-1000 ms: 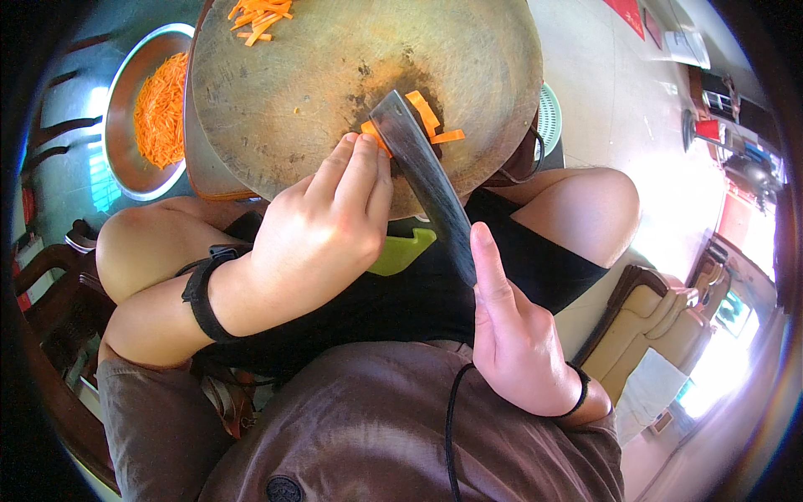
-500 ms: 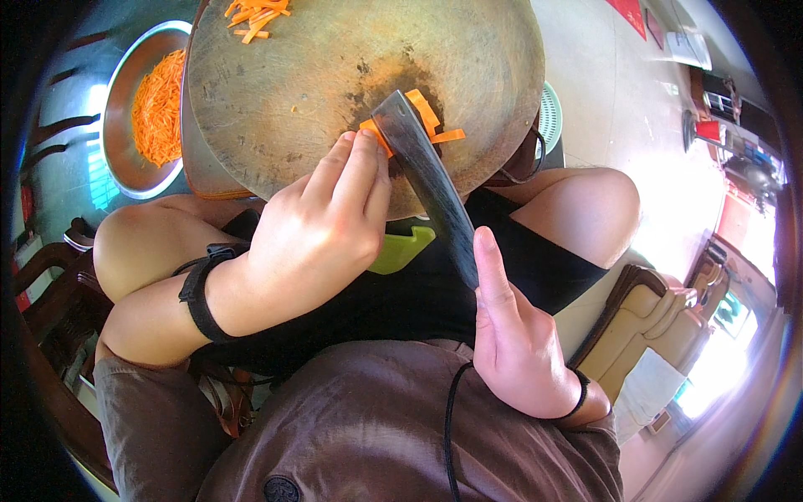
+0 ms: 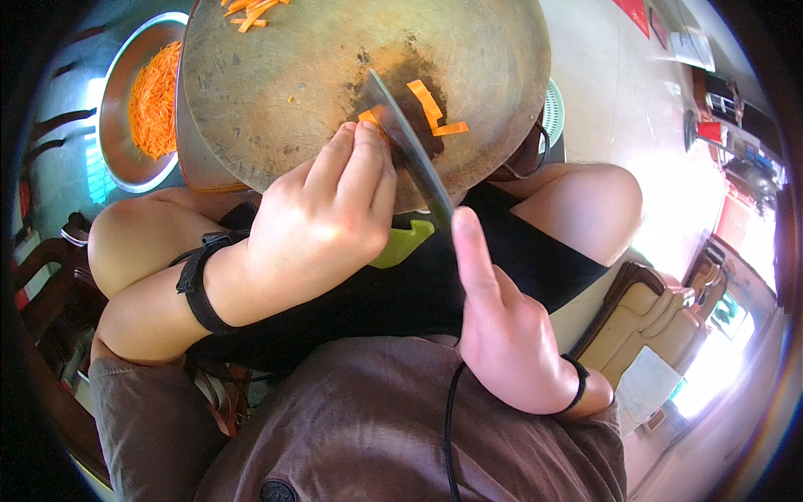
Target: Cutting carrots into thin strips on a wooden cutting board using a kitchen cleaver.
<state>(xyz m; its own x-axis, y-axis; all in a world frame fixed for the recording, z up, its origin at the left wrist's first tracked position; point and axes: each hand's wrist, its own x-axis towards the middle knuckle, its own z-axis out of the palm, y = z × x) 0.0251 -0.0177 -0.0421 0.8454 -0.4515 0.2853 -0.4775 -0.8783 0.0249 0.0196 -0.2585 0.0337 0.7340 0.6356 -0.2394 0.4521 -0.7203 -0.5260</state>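
My left hand (image 3: 335, 201) presses a piece of carrot (image 3: 369, 116) against the round wooden chopping board (image 3: 259, 109), its fingertips bunched together. Right beside those fingertips stands the blade of a cleaver (image 3: 407, 142), edge down toward the board. My right hand (image 3: 506, 326) grips the cleaver at its near end, thumb laid along it; the handle is mostly hidden in the palm. To the right of the blade lie two flat carrot slices (image 3: 426, 100), touching or nearly so. Cut carrot sticks (image 3: 255, 12) are heaped at the board's far left.
A metal bowl (image 3: 107, 138) of shredded carrot (image 3: 153, 102) stands left of the board. A pale green basket (image 3: 552, 113) shows behind its right edge. Below the board, a yellow-green object (image 3: 403, 244) lies by my lap. Cushioned seats (image 3: 640, 314) stand at right.
The cleaver has swung a little left and turned more upright, its blade now looking thinner. My right hand moved slightly left and up. The carrot slices lie apart from the blade.
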